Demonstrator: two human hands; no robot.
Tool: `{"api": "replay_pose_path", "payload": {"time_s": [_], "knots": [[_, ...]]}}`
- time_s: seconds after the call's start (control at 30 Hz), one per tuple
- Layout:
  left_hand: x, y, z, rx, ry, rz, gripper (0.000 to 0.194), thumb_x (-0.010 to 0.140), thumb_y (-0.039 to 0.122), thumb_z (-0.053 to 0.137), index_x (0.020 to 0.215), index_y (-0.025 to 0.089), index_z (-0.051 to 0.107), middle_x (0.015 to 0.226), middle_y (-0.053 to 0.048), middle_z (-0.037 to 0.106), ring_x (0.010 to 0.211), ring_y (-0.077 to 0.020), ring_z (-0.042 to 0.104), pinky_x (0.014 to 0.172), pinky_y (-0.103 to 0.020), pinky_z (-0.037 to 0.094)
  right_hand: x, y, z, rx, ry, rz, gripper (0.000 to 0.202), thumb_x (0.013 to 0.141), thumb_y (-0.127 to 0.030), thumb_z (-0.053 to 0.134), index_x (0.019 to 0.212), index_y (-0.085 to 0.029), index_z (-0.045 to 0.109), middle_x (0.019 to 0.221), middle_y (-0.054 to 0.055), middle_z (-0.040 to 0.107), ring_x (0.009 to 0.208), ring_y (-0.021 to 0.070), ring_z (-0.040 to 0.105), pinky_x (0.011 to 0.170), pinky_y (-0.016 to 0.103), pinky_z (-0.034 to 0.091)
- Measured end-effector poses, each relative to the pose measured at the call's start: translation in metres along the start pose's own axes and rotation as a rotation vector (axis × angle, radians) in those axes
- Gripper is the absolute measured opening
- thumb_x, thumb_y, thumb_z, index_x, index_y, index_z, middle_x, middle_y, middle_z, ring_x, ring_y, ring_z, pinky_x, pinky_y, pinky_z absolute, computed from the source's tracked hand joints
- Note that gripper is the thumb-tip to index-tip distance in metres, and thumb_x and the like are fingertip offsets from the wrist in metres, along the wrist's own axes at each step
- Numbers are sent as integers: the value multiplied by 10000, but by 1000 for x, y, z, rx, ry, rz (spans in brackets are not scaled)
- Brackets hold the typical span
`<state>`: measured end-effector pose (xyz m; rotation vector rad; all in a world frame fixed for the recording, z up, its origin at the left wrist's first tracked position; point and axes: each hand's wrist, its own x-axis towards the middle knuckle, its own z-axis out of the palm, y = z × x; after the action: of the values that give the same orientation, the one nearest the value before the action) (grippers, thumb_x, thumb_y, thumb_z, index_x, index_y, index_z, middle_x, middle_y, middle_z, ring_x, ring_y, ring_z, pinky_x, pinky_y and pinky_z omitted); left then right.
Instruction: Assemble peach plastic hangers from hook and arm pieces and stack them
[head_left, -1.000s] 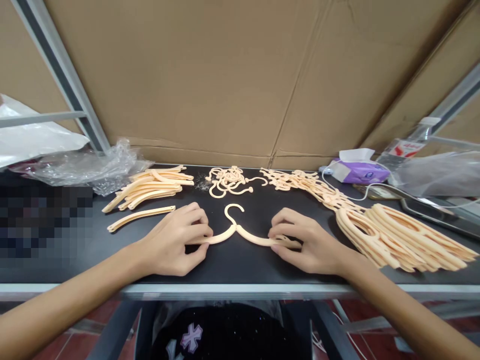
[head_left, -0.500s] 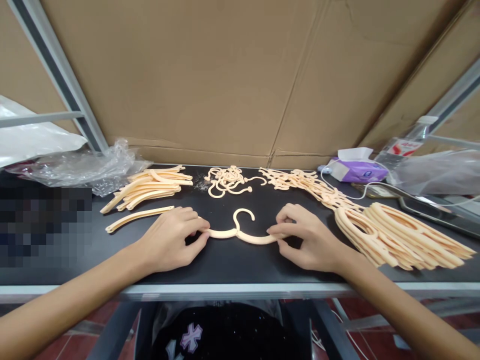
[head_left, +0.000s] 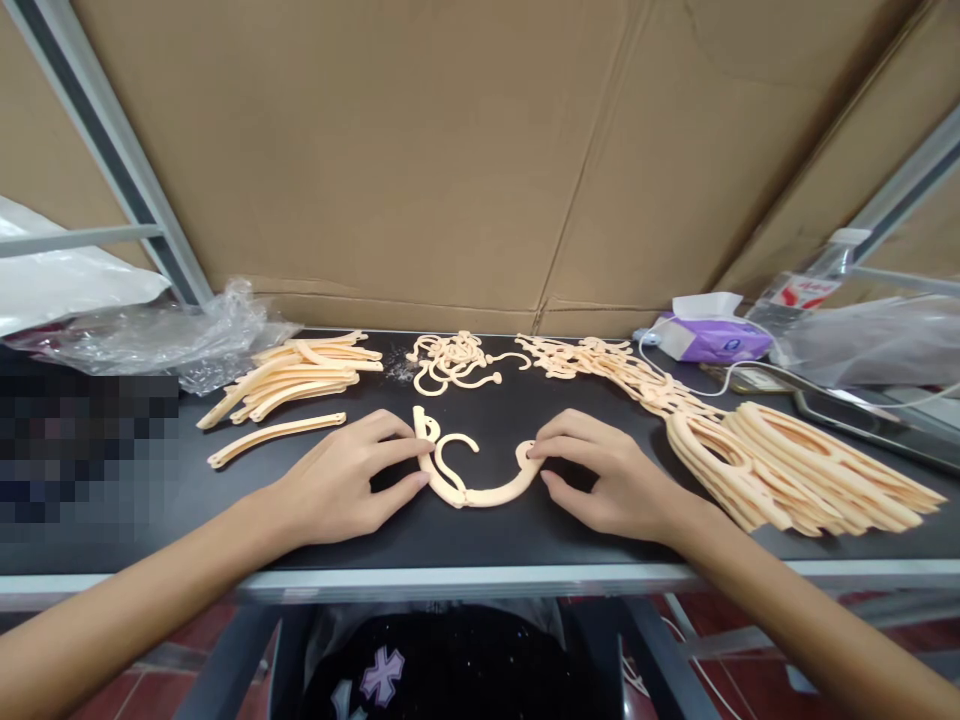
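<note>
Left hand (head_left: 351, 476) pinches hanger (head_left: 501, 496) — right hand (head_left: 609, 476) hides tip.

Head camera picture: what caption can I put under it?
Left hand and right hand hold a pale, curved hanger at a black table.

Back right of the grip, a purple tissue pack (head_left: 716, 338) sits near a labelled bottle (head_left: 806, 290); crumpled clear plastic (head_left: 191, 335) lies back left, brown cardboard (head_left: 375, 160) beyond.
</note>
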<state>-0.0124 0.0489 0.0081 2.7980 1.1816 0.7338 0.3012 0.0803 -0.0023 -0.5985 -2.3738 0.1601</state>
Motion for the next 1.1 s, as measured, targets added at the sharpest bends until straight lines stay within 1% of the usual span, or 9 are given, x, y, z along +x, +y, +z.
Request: {"api": "replay_pose_path", "payload": {"time_s": [0.2,0.33,0.5,0.63,0.77,0.9,1.1], "knots": [[2,0,-1,-64,-33,61,286,978,291,524,1208,190,660,1162,-91,671,1087,-198,621,956,-335,527,1,0,1,16,-15,-37,225,838,-64,584,1003,-189,673,1028,91,669,974,207,619,849,387,546],[3,1,-2,-56,-41,101,282,981,294,526,1203,197,670,1207,-91,669,1123,-202,620,987,-347,526,2,0,2,-29,-17,-49,233,856,-83,582,1026,-191,699,1119,117,641,1061,230,606,907,418,536],[4,2,-2,-60,-65,96,297,977,304,535,1231,216,661,1243,-85,672,1163,-217,618,1015,-380,524,2,-2,0,-73,-80,-40,287,893,-103,550,1101,-222,708,1162,119,622,1091,238,587,933,459,524],[3,1,-2,-64,-93,86,326,981,307,533,1281,225,632,1276,-83,660,1192,-222,604,1037,-393,508,3,-2,-1,-74,-103,-43,325,911,-120,535,1160,-251,696,1162,114,629,1092,245,585,924,480,525],[3,0,-3,-55,-132,78,360,992,305,515,1335,242,603,1319,-92,623,1211,-230,581,1052,-402,484,4,-2,-1,-75,-118,-42,331,917,-123,531,1173,-254,695,1163,116,629,1093,247,584,926,480,522],[4,1,-3,-54,-186,69,347,1005,308,489,1324,283,623,1335,-89,594,1216,-237,561,1048,-408,476,4,-4,-1,-61,-123,-46,334,919,-118,528,1177,-249,696,1162,116,626,1101,242,580,935,469,519],[4,0,-3,-50,-189,69,352,1006,313,490,1331,291,622,1342,-92,584,1210,-241,559,1046,-417,471,4,-4,-2,-53,-160,-34,353,937,-121,507,1211,-254,685,1183,114,615,1122,233,567,954,468,514]]}}
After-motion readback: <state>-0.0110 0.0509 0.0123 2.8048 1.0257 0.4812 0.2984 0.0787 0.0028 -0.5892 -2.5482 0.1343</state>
